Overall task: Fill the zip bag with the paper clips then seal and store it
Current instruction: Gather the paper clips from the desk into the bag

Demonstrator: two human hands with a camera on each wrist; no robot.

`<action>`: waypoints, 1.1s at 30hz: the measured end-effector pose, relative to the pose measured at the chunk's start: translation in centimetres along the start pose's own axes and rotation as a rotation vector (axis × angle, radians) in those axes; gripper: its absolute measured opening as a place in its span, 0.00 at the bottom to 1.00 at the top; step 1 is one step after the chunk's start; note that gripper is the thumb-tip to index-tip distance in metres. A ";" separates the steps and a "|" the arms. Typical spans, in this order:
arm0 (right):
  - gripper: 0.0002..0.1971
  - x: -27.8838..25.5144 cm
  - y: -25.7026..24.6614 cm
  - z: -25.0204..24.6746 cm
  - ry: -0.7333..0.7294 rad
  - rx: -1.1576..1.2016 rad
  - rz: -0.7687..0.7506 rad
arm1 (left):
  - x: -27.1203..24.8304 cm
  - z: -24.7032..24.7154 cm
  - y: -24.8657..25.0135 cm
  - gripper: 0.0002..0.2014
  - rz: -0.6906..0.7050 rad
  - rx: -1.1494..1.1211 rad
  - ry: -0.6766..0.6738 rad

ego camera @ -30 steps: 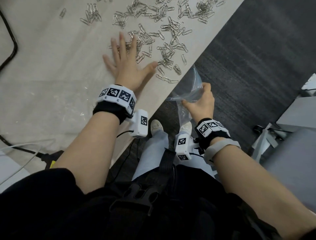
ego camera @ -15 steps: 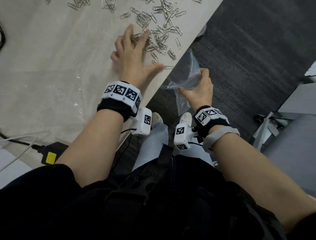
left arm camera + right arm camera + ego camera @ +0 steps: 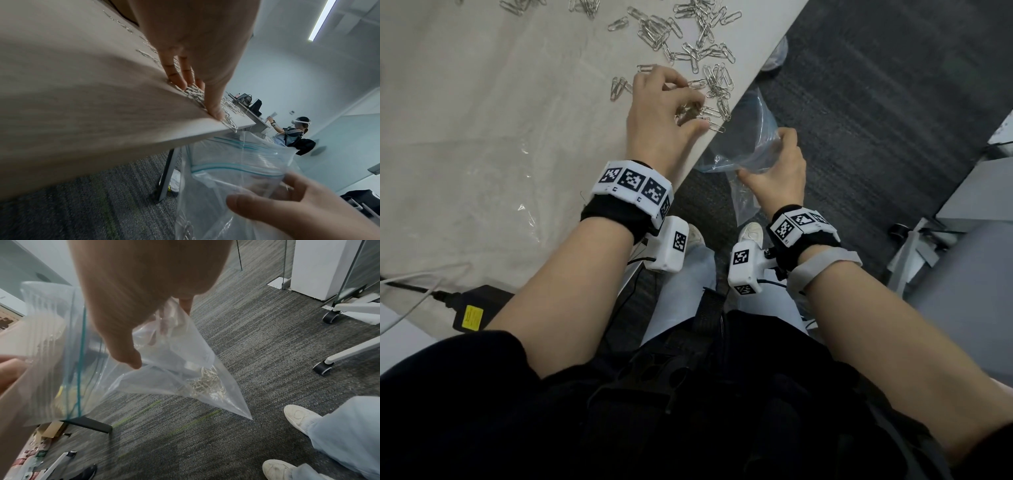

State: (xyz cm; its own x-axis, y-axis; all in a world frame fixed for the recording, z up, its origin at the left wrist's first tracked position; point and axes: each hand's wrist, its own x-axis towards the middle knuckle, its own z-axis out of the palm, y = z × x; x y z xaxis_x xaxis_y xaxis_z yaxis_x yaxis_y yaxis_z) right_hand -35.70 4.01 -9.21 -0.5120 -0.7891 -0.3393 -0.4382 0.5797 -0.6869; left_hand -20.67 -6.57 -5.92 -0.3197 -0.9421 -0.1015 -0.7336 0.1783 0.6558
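Left hand (image 3: pixel 664 113) grip curled, seemingly gathering paper clips (image 3: pixel 717 85) at bench (image 3: pixel 482 102) edge, right hand (image 3: pixel 777 174) grip pinching open zip bag (image 3: pixel 174 369) below.

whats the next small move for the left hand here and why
Probably drag the gathered clips off the table edge. The left hand curls over paper clips right at that edge, and the right hand holds the zip bag open just below, some clips already inside.

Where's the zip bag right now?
In the head view the zip bag hangs open just below the table edge, held by the right hand, right of the left hand.
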 end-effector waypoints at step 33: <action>0.27 0.7 0.3 0.2 0.012 0.019 -0.043 | 1.8 1.3 1.3 0.16 0.240 0.075 -0.109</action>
State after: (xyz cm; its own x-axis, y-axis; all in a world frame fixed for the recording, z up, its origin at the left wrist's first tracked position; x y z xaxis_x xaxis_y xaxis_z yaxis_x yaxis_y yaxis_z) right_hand -35.97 3.59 -9.77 -0.5015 -0.8108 -0.3018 -0.4461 0.5412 -0.7128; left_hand -22.92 -7.65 -6.23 -0.5496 -0.8348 -0.0319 -0.6697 0.4174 0.6142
